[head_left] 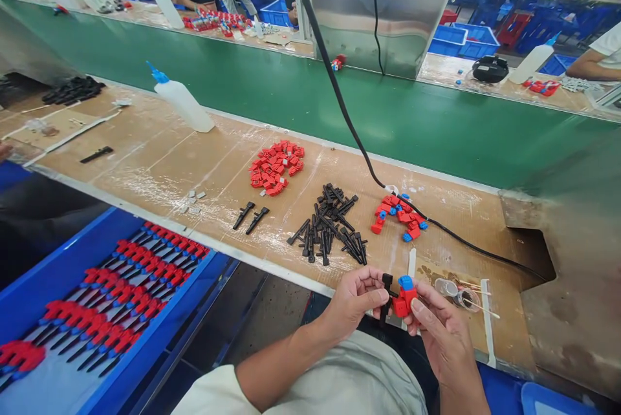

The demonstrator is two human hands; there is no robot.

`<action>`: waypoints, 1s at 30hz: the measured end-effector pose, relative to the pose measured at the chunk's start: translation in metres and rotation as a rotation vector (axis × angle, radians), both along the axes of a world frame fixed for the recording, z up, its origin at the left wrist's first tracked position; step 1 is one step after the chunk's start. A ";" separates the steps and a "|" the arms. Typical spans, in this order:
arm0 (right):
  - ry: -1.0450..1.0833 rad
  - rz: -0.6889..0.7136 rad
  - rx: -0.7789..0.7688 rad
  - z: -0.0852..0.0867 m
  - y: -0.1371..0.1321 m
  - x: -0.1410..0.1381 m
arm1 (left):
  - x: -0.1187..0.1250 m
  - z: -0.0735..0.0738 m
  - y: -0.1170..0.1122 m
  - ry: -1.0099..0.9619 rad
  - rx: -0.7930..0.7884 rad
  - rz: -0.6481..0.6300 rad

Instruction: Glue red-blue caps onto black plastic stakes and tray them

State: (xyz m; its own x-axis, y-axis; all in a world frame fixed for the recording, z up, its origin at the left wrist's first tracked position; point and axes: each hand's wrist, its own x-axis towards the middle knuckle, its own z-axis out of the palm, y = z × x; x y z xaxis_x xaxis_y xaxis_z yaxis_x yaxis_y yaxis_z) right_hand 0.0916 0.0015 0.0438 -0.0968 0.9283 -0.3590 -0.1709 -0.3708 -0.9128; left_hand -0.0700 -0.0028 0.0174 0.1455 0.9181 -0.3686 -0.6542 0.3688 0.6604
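Observation:
Near the bench's front edge, my left hand (358,302) pinches a black plastic stick-like part (387,280) with a square end. Close against it, my right hand (444,328) grips a red plastic piece with a blue knob (405,292). The two parts meet between my fingers; whether they are joined I cannot tell. Just beyond my hands lies a heap of black parts (334,221). To its right is a small pile of red-and-blue pieces (398,213). Farther left sits a cluster of red pieces (276,168).
A blue crate (87,224) at left holds rows of red, blue and black assemblies. Small cups (466,299) with cotton swabs stand at right. A black cable (339,98) hangs across the bench. A white bottle (187,105) stands by the green belt (233,72). People sit beyond.

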 end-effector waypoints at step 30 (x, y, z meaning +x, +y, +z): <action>-0.069 -0.024 0.013 -0.005 0.000 0.002 | 0.001 -0.004 0.002 -0.035 -0.076 0.003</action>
